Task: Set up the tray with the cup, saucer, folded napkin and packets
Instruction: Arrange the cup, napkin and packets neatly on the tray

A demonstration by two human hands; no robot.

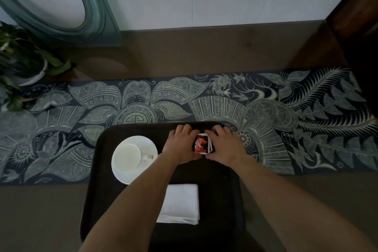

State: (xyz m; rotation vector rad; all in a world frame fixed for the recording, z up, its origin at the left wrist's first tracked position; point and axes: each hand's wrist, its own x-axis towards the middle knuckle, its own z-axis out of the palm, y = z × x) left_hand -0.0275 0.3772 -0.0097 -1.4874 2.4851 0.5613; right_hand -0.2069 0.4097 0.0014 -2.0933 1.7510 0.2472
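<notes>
So the dark tray [98,170] is parked at the near edge of the table, its far end lying over a blue patterned runner [266,112]. Bare tray surface is left along the near end and down its right side. Toward the tray's left, a white cup [126,156] is sat upright on a saucer [147,145], handle pointed right, at the tray's middle. A folded white napkin [182,203] is laid flat in the near-middle of the tray, long axis running near to far. At the tray's far edge, a small stack of red-and-white packets [202,143] is squeezed from both sides: left hand [181,143] on the left, right hand [224,145] on the right, fingers curled over the far edge, thumbs at the near one. A potted plant [22,63] is sat far left of the tray.
</notes>
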